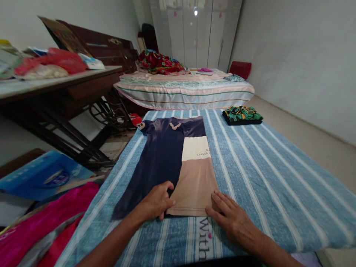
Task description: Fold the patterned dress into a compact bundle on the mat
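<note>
A navy, cream and tan T-shirt (pixel 172 155) lies partly folded on a blue striped bedsheet (pixel 264 174), its right side turned over the middle. My left hand (pixel 157 202) rests on the shirt's bottom hem, fingers curled and pinching the fabric at the fold. My right hand (pixel 230 218) lies flat by the hem's right corner, fingers stretched out and touching the tan panel's edge.
A folded green patterned garment (pixel 242 115) sits at the far right of the sheet. Pink and red clothes (pixel 41 226) pile at the left. A dark wooden table (pixel 63 89) with bags stands left; another bed (pixel 186 87) and a wardrobe (pixel 194 29) lie beyond.
</note>
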{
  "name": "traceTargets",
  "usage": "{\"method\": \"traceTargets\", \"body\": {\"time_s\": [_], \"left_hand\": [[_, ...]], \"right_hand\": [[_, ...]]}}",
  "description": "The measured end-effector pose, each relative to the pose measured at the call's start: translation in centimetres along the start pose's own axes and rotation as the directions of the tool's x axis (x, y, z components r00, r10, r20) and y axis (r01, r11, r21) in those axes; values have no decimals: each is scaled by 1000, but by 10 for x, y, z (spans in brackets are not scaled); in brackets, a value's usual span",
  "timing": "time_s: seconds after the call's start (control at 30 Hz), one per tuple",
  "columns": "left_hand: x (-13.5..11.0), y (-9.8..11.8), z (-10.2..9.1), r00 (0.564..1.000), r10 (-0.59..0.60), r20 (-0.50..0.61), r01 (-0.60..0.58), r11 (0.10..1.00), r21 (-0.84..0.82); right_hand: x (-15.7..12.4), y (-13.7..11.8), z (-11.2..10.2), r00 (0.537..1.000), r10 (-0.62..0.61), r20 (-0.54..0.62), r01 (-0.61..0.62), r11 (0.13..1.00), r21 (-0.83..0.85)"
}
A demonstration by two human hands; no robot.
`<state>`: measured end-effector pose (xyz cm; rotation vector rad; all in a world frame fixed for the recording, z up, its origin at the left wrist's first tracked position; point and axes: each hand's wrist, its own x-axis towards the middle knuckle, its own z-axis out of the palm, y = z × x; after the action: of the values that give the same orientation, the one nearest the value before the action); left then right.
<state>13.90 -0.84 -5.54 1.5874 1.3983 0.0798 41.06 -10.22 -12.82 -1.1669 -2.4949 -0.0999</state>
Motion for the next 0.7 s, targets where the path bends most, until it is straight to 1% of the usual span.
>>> {"method": "traceTargets", "body": {"time_s": [0.1,0.27,0.33,0.43,0.53,0.6,0.7], "left_hand": [[-4,3,1,1000,-7,-19,8,997,73],[-6,3,0,997,-11,-75,28,971,237],[-4,5,-1,992,17,-121,23,946,322],[6,10,0,968,81,-238,24,914,406],[21,17,5,929,59,-365,106,903,416],[31,20,9,905,35,-425,152,905,398],[41,21,11,891,42,-452,127,933,338]], "right_hand": [[0,-1,-1,1000,-8,-7,8,1000,-6],[0,-3,0,998,18,-68,-18,1000,3],[0,-3,2,997,19,-71,-20,1000,-9],[-1,-2,4,998,10,-57,-13,999,-43],[0,-3,6,998,7,-63,-11,998,-57],[0,-2,8,997,3,-78,-7,999,-51],[0,0,12,994,-18,-109,13,999,-49]]}}
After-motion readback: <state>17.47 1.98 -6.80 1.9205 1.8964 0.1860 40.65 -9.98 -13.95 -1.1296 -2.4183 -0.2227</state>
